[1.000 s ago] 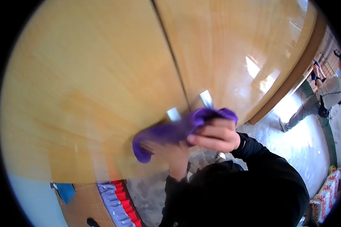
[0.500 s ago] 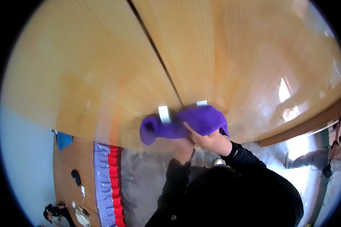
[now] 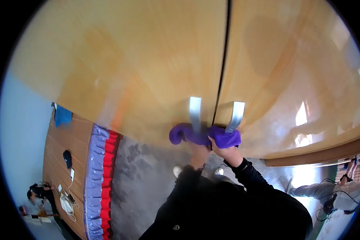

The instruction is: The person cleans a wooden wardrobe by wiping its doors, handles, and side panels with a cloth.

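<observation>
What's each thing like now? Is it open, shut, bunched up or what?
Purple cloth: bunched up
Right hand: holding the cloth
Left hand: at the cloth, fingers hidden
Wooden doors: look shut, dark gap between
Metal handles: attached to the doors
Black cap: lying on the brown surface
White cable: loosely looped
Red fabric: gathered in ruffles

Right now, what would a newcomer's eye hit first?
Probably the vivid purple cloth just below centre, at the lower ends of the two silver door handles, with the right hand on it and the left hand partly hidden. Next, the glossy wooden doors filling the upper view, then the red ruffled trim at lower left.
</observation>
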The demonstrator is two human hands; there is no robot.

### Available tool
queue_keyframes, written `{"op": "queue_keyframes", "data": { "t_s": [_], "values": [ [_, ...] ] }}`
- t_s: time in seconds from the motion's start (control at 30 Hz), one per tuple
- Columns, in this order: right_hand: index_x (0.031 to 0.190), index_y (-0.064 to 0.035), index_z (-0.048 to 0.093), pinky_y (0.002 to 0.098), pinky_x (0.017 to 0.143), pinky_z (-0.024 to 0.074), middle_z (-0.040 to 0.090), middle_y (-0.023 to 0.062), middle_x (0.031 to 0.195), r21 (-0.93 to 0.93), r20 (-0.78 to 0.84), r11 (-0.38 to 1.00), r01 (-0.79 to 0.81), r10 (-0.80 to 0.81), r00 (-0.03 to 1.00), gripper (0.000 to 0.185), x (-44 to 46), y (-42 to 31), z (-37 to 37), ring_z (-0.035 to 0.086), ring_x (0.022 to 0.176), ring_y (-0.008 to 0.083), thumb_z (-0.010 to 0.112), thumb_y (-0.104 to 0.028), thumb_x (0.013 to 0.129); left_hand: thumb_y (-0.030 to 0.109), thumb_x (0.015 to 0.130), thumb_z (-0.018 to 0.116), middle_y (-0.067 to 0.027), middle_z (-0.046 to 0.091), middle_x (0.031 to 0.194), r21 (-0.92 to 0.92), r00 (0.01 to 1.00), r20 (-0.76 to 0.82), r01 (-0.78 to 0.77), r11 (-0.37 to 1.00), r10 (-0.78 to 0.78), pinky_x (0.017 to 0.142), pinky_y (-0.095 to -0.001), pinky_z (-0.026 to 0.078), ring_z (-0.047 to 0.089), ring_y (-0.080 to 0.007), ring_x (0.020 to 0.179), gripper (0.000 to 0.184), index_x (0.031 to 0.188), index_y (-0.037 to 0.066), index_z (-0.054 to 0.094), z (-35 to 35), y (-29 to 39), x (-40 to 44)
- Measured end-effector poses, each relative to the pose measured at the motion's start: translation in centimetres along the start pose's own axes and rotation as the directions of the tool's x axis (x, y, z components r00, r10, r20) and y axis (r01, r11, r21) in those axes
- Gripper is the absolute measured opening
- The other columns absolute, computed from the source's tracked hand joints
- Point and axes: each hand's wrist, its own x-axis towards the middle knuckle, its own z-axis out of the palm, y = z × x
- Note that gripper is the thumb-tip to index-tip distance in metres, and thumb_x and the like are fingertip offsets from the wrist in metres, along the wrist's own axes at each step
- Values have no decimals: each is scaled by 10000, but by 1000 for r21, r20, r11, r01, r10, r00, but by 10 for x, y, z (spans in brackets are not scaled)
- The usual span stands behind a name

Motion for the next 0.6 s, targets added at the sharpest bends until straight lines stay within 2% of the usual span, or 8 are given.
{"op": "queue_keyframes", "data": {
  "t_s": [0.03, 0.13, 0.2, 0.23, 0.3, 0.43, 0.5, 0.6],
  "values": [
    [844, -34, 607, 374, 630, 453, 586, 121, 776, 1, 21, 1000, -1, 1, 1000, 117, -5, 2, -4, 579, 740, 283, 609, -49, 728, 143, 681, 635, -157, 545, 930, -5, 1000, -9, 19, 1000, -19, 750, -470, 382, 496, -357, 894, 278, 933, 50, 565, -2, 3, 2],
    [870, -48, 598, 393, 673, 446, 588, 134, 839, -37, 163, 992, -117, 121, 979, 198, -43, 50, -49, 574, 778, 299, 624, -20, 676, 135, 658, 639, -154, 542, 925, 208, 993, 20, -118, 971, 117, 720, -496, 387, 495, -368, 878, 299, 938, 57, 566, 31, 25, 0],
    [933, -67, 623, 358, 700, 455, 607, 113, 895, -274, 248, 960, 62, 9, 969, 239, -75, 71, -42, 581, 812, 279, 640, -59, 695, 96, 712, 601, -215, 526, 993, 536, 976, 122, -219, 815, 182, 780, -419, 443, 516, -379, 909, 344, 1038, 2, 547, 19, 23, -3],
    [933, -67, 623, 358, 700, 455, 607, 113, 895, -272, 256, 960, 63, 10, 967, 239, -84, 76, -37, 581, 812, 279, 640, -59, 695, 96, 712, 601, -215, 526, 993, 536, 977, 119, -211, 817, 174, 780, -419, 443, 516, -379, 909, 344, 1038, 2, 547, 13, 17, -5],
    [938, -69, 603, 371, 680, 451, 588, 106, 889, -364, 80, 912, 188, -170, 982, 285, -98, 79, -26, 567, 778, 299, 663, -63, 659, 155, 707, 610, -231, 527, 1006, 561, 933, 335, -309, 768, 131, 792, -466, 431, 503, -419, 946, 377, 1048, 4, 556, -2, 4, -4],
    [971, -66, 579, 407, 730, 442, 573, 132, 938, -397, 153, 916, 48, 14, 988, 335, -112, 60, 14, 553, 857, 316, 664, -36, 649, 215, 719, 607, -242, 523, 1019, 544, 948, 317, -194, 817, 14, 802, -496, 419, 502, -415, 963, 386, 1036, 1, 562, -41, -12, 10],
    [970, -52, 562, 420, 772, 431, 556, 153, 964, -379, 150, 925, 42, 16, 989, 333, -106, 51, 40, 539, 893, 338, 653, -16, 651, 277, 755, 566, -109, 548, 958, 697, 967, 204, -253, 671, 152, 685, -408, 457, 529, -291, 919, 269, 911, 58, 586, -64, -25, 24],
    [949, -15, 539, 449, 798, 413, 531, 188, 989, -353, 79, 935, 2, 28, 996, 300, -84, 31, 81, 513, 909, 388, 618, 14, 661, 285, 757, 565, -115, 548, 967, 663, 939, 287, -338, 668, 191, 700, -402, 458, 530, -283, 942, 266, 895, 59, 590, -103, -37, 46]
  ]
}}
